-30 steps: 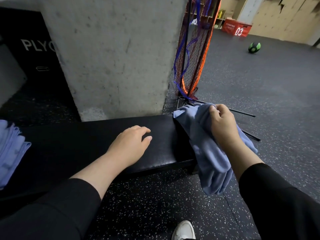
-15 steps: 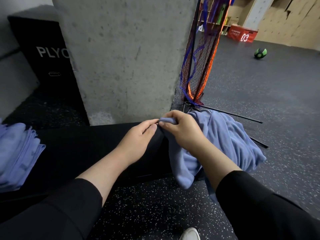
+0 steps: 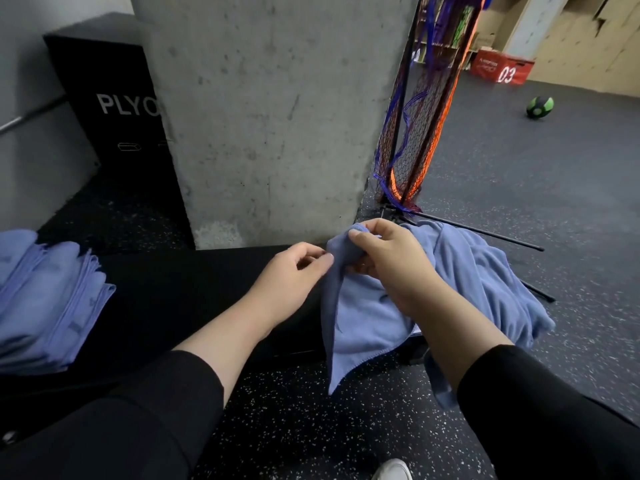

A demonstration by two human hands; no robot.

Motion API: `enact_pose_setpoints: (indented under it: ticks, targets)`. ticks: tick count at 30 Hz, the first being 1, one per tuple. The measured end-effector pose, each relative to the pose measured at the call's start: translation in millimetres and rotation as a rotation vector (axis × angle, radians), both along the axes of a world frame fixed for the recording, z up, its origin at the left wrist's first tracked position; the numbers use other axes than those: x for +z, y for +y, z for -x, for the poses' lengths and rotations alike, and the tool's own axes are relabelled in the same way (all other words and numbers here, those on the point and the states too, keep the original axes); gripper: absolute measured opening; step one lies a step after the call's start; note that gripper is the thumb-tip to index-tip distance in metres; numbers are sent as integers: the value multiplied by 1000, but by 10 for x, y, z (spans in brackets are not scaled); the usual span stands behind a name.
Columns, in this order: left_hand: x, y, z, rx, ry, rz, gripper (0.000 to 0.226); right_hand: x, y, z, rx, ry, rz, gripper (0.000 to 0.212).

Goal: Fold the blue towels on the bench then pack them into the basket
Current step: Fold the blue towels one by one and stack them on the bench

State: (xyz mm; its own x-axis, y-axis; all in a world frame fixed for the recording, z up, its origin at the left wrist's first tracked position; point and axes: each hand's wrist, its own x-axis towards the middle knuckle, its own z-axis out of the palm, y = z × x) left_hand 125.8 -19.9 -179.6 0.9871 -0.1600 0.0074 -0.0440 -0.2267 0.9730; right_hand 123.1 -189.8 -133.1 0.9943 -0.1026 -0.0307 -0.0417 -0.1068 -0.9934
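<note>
A stack of folded towels (image 3: 48, 299) lies at the bench's (image 3: 194, 289) left end, while the right hand (image 3: 388, 261) pinches an unfolded blue towel (image 3: 377, 320) draped over its right end, the left hand (image 3: 294, 275) pinching its edge; no basket is visible.

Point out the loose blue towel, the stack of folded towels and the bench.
loose blue towel (image 3: 367, 320), head view, on its hanging front panel.
stack of folded towels (image 3: 45, 299), head view, on its top layer.
bench (image 3: 180, 289), head view, on its bare black top.
</note>
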Motion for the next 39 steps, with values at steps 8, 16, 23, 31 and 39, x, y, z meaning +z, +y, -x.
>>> enact_pose_setpoints:
  ticks: [8,16,23,31,39]
  targets:
    - [-76,-14,33,5,111,-40,18,105,-2,-69,-128,-132,-85,11]
    - [174,421,-14,110,-60,-113,16,109,3,-53,-55,-149,283,27]
    - [97,933,-29,197,-59,-665,22,-5,113,-150,-68,-242,704,41]
    - [253,1319,-17,590,149,3,22,-62,424,-301,-70,-272,595,43]
    - [294,1555,-132,614,-240,265,15,-80,566,-348,-177,-386,701,36]
